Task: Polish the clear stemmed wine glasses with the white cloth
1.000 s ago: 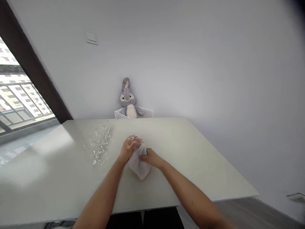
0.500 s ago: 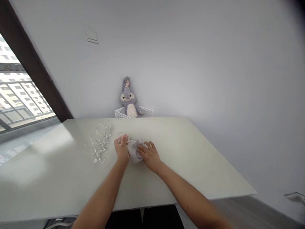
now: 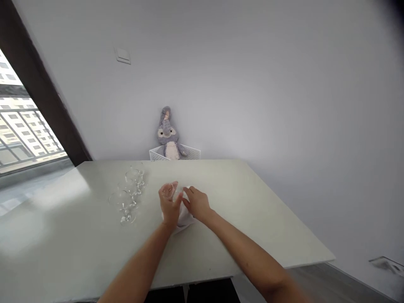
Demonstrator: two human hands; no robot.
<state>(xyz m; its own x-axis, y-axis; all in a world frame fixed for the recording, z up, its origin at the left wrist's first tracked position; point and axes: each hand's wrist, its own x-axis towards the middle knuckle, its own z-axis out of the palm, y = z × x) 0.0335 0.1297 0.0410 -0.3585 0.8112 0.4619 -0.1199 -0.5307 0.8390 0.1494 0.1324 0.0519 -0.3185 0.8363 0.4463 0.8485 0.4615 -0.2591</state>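
Note:
A clear stemmed glass (image 3: 168, 190) lies tilted in my left hand (image 3: 169, 209), whose fingers wrap round its bowl. My right hand (image 3: 198, 203) is closed beside it, fingertips pinched at the stem end, where a pale grey cloth (image 3: 185, 219) is bunched. The cloth hangs down between both hands to the white table (image 3: 252, 223). Fingers and cloth hide part of the stem and the foot. To the left of my hands, several clear stemmed glasses (image 3: 126, 202) stand close together in a row.
Behind the table's far edge, a grey plush toy (image 3: 172, 149) sits in a white perforated basket (image 3: 192, 152) against the wall. A light switch (image 3: 123, 55) is on the wall. At the left is a dark-framed window (image 3: 47, 80).
My left hand has turned the glass and moved slightly right. My right hand's fingers have drawn in to a pinch near the stem, and the cloth now hangs lower. The view has shifted a little.

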